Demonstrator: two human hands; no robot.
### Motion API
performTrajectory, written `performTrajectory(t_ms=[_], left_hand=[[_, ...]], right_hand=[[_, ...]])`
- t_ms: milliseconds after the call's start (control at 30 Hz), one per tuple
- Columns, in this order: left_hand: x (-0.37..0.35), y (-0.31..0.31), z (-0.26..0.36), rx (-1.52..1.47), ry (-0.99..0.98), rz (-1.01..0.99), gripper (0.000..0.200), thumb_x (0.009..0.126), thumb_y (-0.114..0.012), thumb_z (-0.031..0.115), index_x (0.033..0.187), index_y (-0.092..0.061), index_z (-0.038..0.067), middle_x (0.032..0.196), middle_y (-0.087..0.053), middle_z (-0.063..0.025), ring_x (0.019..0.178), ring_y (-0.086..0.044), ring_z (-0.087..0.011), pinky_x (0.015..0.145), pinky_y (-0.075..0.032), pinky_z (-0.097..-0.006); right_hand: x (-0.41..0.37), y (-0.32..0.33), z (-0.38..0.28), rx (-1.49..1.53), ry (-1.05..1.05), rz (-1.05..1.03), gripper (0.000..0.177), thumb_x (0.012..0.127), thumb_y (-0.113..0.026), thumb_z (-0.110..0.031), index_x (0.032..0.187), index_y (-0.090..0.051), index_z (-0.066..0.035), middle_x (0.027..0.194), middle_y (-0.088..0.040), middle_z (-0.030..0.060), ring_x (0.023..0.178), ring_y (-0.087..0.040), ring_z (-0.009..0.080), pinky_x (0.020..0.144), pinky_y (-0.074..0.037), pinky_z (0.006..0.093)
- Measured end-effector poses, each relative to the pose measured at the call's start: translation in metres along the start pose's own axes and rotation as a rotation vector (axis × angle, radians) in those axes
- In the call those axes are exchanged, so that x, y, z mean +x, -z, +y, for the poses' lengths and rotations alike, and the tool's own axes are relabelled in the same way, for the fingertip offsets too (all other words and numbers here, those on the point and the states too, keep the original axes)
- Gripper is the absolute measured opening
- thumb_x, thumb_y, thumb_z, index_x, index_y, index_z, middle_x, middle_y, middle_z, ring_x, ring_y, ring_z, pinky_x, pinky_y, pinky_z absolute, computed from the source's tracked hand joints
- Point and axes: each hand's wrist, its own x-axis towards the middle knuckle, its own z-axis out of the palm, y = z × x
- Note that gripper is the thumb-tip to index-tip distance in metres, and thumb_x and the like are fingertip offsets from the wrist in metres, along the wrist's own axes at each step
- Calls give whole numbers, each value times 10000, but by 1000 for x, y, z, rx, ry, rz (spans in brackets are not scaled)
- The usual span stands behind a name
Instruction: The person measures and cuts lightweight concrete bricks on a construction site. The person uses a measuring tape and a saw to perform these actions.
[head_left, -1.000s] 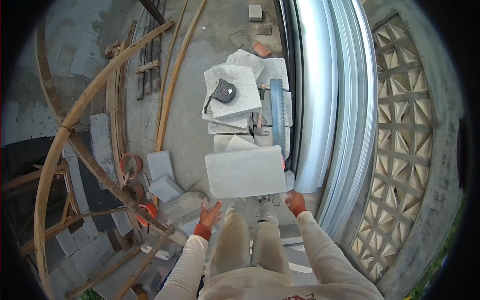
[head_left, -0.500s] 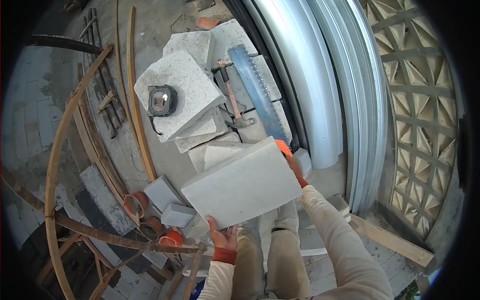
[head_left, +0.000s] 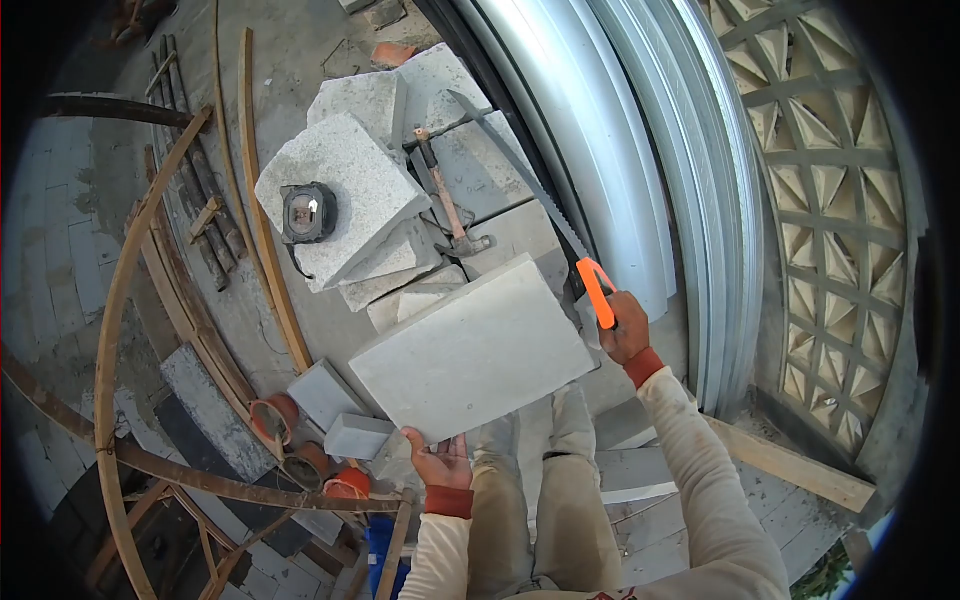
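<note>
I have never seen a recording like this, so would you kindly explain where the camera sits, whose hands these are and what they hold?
There is no machine here: one camera worn on a person's head looks down at that person's own two hands. The right hand grips the orange handle of a saw. The left hand, palm up, touches the near edge of a grey slab. Beyond lie stone blocks, one bearing a tape measure, and a hammer. Curved metal sheets run along the right.

Head camera, downward, near the slab (head_left: 470,350)
</note>
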Motion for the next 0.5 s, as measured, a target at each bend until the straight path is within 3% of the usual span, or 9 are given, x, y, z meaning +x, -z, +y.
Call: performTrajectory(t_ms=[67, 167, 200, 300, 400, 500], left_hand=[[-6, -3, -6, -37, 11, 17, 909, 875, -767, 582, 1530, -377, 86, 1513, -442, -98, 1408, -419, -307, 1205, -386, -514], [-6, -7, -13, -73, 31, 35, 910, 879, -765, 577, 1524, -376, 66, 1510, -438, -114, 1407, -419, -309, 1211, -384, -510], [-5, -10, -13, -67, 20, 20, 910, 881, -763, 576, 1524, -374, 62, 1510, -435, -120, 1407, -418, -310, 1212, -384, -508], [-3, -19, -6, -37, -9, -3, 899, 887, -755, 578, 1523, -377, 66, 1509, -433, -125, 1405, -423, -308, 1214, -385, -501], [-1, -13, -1, 29, 8, -71, 898, 871, -771, 583, 1510, -391, 80, 1495, -448, -103, 1400, -431, -303, 1219, -365, -493], [6, 7, 27, 193, 119, -47, 788, 918, -758, 498, 1489, -406, 85, 1477, -468, -108, 1363, -467, -292, 1178, -385, -448]], right_hand=[[5, 14, -24, 109, -73, 70, 118, 826, -696, -52, 896, -603, -30, 828, -587, 140, 748, -589, 369, 683, -487, 406], [6, 41, -46, 218, -276, -1, 105, 863, -707, -52, 874, -608, -18, 786, -587, 121, 715, -623, 296, 674, -489, 360], [1, 48, -45, 244, -334, -48, 83, 885, -697, -17, 949, -650, 6, 824, -651, 88, 777, -668, 188, 733, -520, 316], [2, 57, -69, 559, -400, 31, 121, 911, -672, 7, 1028, -683, 34, 914, -720, 78, 860, -689, 135, 808, -546, 283], [-3, 60, -84, 616, -434, 33, 189, 937, -643, 19, 1118, -687, 50, 1089, -759, 147, 1021, -731, 205, 890, -563, 307], [-5, 64, -97, 541, -419, 97, 157, 938, -660, 7, 1089, -687, 40, 998, -748, 111, 925, -718, 166, 813, -566, 307]])
